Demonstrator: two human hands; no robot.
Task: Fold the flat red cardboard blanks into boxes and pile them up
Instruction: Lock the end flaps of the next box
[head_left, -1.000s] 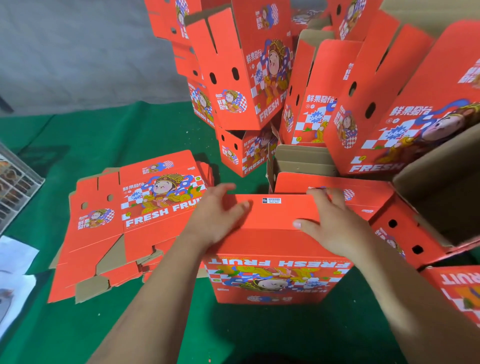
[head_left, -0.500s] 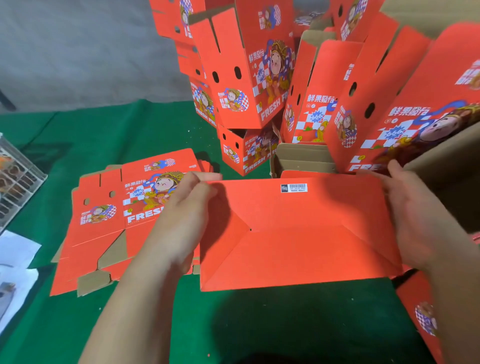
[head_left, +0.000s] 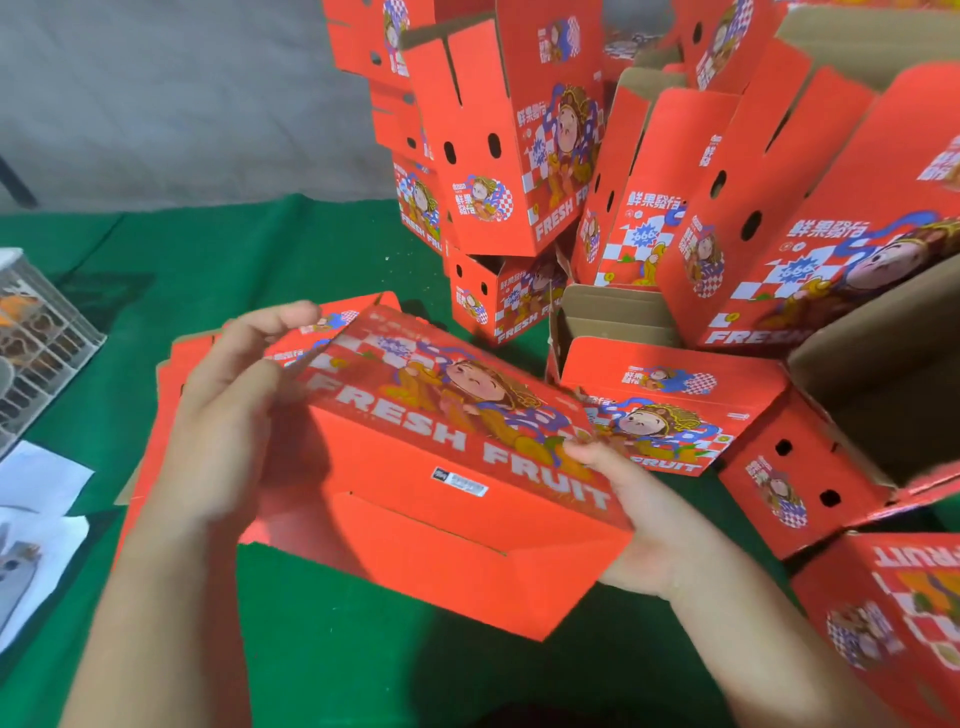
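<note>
I hold a folded red box (head_left: 441, 509) tilted above the green table, its plain bottom toward me and its printed "FRESH FRUIT" side facing up. My left hand (head_left: 234, 415) grips its left end, fingers curled over the upper edge. My right hand (head_left: 639, 519) holds the lower right corner, thumb on the printed side. Under it and to the left lies a stack of flat red blanks (head_left: 171, 374), mostly hidden. A pile of folded red boxes (head_left: 509, 156) rises behind and to the right.
The green cloth table (head_left: 234, 260) runs to a grey wall. A wire cage (head_left: 36, 343) stands at the left edge, with white paper sheets (head_left: 36, 488) in front of it. Folded boxes (head_left: 779, 483) crowd the right side, one open (head_left: 883, 395).
The box was pressed on the table, then lifted with its bottom facing me. Now it has turned so the printed side faces up, and both hands have shifted along its ends.
</note>
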